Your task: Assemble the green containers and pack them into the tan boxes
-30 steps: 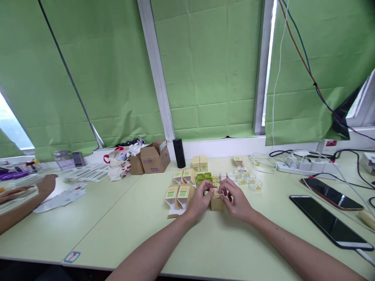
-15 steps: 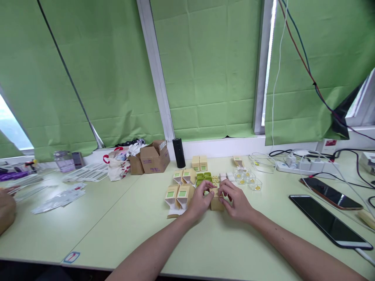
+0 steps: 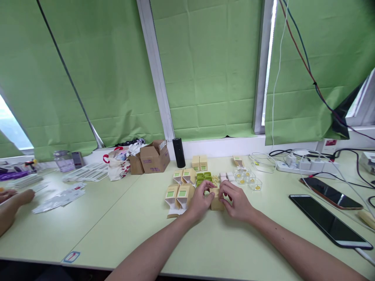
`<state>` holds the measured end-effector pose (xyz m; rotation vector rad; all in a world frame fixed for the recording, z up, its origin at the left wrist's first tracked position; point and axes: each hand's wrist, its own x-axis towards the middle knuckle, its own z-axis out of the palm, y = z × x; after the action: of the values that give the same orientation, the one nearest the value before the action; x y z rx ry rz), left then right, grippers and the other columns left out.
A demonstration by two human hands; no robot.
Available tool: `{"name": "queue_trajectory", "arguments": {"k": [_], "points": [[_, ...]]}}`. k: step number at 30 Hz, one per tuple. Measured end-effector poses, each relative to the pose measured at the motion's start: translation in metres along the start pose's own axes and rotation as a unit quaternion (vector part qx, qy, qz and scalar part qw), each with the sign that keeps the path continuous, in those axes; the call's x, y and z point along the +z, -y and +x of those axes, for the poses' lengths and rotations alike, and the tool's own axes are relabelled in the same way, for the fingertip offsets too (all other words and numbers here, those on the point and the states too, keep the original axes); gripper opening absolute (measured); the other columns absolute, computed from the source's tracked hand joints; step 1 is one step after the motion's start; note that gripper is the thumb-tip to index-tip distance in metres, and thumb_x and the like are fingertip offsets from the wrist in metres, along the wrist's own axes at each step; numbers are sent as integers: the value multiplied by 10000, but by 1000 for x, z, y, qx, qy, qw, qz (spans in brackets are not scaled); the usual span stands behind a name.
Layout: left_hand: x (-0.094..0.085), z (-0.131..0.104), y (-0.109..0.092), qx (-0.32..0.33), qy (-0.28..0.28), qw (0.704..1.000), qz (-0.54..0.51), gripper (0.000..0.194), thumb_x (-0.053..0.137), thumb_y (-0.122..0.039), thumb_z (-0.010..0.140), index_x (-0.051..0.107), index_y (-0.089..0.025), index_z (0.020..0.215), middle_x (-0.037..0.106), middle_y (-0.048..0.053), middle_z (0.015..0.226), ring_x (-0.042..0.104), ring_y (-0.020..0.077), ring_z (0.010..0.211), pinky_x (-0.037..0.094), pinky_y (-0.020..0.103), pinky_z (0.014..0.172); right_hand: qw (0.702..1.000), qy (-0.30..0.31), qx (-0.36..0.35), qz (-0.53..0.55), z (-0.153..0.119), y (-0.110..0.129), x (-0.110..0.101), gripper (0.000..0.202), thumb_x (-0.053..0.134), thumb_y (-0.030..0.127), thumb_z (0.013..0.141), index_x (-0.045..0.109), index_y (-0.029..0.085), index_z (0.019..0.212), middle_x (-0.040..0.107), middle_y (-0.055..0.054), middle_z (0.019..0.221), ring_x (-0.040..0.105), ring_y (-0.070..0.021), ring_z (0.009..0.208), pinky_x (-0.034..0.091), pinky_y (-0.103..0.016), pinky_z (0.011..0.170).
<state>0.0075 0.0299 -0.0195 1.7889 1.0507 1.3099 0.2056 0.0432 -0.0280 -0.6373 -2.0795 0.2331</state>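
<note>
Between my two hands stands a small tan cardboard box (image 3: 217, 203) on the table. My left hand (image 3: 200, 199) grips its left side, fingers curled over the top. On its right side, my right hand (image 3: 235, 200) has its fingertips closed at the top edge. The fingers partly hide the box top. Left of my left hand are several open tan boxes with green windows (image 3: 182, 194). Just beyond my hands lie green containers (image 3: 204, 176), small yellowish pieces (image 3: 215, 179), white pieces (image 3: 227, 176) and clear cups with yellow bits (image 3: 255, 184).
Two phones, one black-screened (image 3: 328, 218), lie at the right, near a power strip (image 3: 304, 168) with cables. A black cylinder (image 3: 179, 153) and a brown carton (image 3: 155, 158) stand at the back. Another person's hand (image 3: 25, 197) is at far left by plastic packets (image 3: 60, 199).
My hands stay on the box with barely any shift. At far left, the other person's arm has reached further into view over the table.
</note>
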Motion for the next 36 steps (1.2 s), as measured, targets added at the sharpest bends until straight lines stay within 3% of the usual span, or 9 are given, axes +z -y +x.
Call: {"name": "queue_trajectory", "arguments": {"k": [7, 11, 18, 23, 27, 36], "points": [[0, -1, -3, 5, 0, 1000, 13, 201, 666, -209, 896, 627, -221, 1092, 695, 95, 1172, 637, 279, 1186, 465, 411, 1070, 1000, -1, 0, 11, -1, -3, 1, 189, 582, 77, 837, 549, 261, 863, 602, -37, 906, 607, -220, 793, 440, -330, 652], [-1, 0, -2, 10, 1, 1000, 25, 172, 657, -296, 943, 639, -224, 1099, 708, 96, 1164, 649, 280, 1169, 472, 404, 1043, 1000, 3, 12, -2, 0, -9, -2, 251, 590, 70, 809, 561, 267, 964, 608, -36, 949, 601, -218, 801, 446, -328, 645], [-1, 3, 4, -36, -50, 998, 20, 175, 620, -293, 947, 647, -225, 1106, 706, 104, 1185, 671, 268, 1085, 507, 383, 939, 998, -34, 51, -19, 2, -20, -13, 291, 562, 113, 847, 540, 273, 1089, 565, -38, 974, 569, -218, 787, 457, -334, 629], [0, 4, 4, -35, -39, 998, -25, 197, 585, -199, 928, 633, -225, 1117, 716, 109, 1217, 663, 278, 1226, 488, 407, 1042, 999, 32, 0, -41, 0, -9, -12, 405, 643, 197, 867, 518, 277, 1244, 576, -85, 1156, 609, -253, 907, 504, -373, 703], [1, 4, 5, -57, -28, 997, -47, 247, 554, -172, 925, 622, -224, 1156, 728, 120, 1205, 682, 281, 1214, 518, 395, 982, 996, 50, -1, -74, 0, -4, -10, 504, 638, 153, 827, 494, 273, 1296, 567, -110, 1239, 629, -295, 1025, 519, -389, 735], [-3, 4, 2, -36, -82, 992, 93, 208, 543, -161, 934, 636, -236, 1104, 777, 63, 1065, 741, 246, 1043, 543, 370, 938, 994, 28, 42, -97, 2, -18, -16, 512, 554, 68, 794, 509, 254, 1268, 574, -82, 1228, 634, -226, 895, 468, -319, 663]]}}
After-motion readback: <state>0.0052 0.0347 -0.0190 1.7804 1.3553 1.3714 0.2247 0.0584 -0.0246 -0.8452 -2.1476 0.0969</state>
